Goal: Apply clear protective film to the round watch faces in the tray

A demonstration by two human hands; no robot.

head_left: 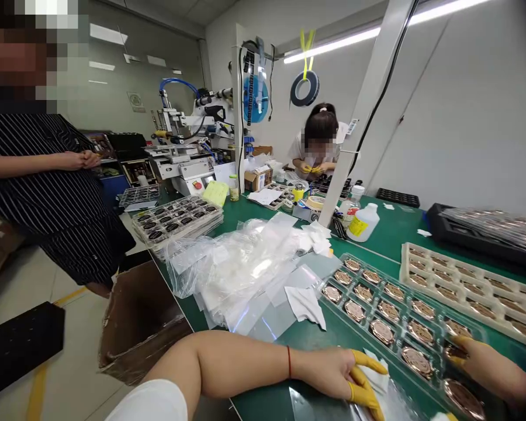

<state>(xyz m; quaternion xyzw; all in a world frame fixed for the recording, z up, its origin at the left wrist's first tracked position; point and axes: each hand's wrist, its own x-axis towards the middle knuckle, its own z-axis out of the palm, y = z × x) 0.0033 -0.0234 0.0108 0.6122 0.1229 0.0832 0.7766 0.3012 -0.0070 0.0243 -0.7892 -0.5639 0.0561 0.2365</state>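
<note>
My left hand (353,379), with yellow finger cots, reaches across the front of the table. Its thumb and fingers are curled around a crumpled white wipe (379,377), above clear plastic film. My right hand (486,362) is at the right side of a clear tray (397,336). Its fingertips grip the edge of a round rose-gold part (453,352) in one compartment, and the fingers partly hide that part. Several similar rose-gold parts (388,310) with shiny rims sit in the tray's other compartments.
A cream tray (469,286) of similar parts lies behind. Plastic bags (245,263) are heaped at centre, with stacked trays (175,219) to the left. A white bottle (363,223) stands by the post (350,128). One person (39,175) stands left; another (318,143) works opposite. A cardboard box (135,316) stands below.
</note>
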